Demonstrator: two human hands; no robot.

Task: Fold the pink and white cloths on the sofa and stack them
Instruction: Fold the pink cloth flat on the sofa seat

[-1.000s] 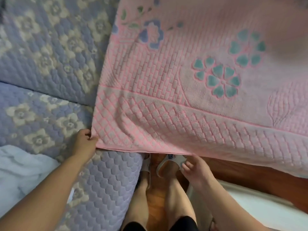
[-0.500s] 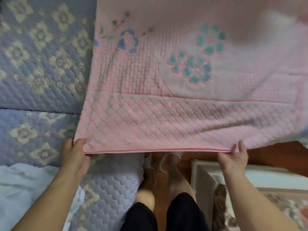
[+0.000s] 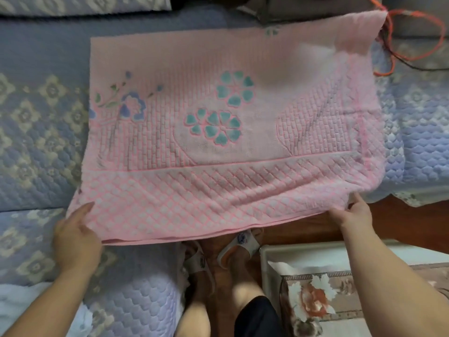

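Quilted rectangular pink cloth [image 3: 233, 147] over padded sofa [image 3: 36, 142], near corners gripped by left hand [image 3: 75, 239] and right hand [image 3: 357, 215].

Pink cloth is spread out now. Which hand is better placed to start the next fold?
Right, probably. The right hand pinches the near corner of the pink cloth, which hangs free over the floor. The left hand holds the corner lying on the sofa.

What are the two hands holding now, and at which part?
Both hold the pink cloth at its near edge: left hand at the left corner, right hand at the right corner.
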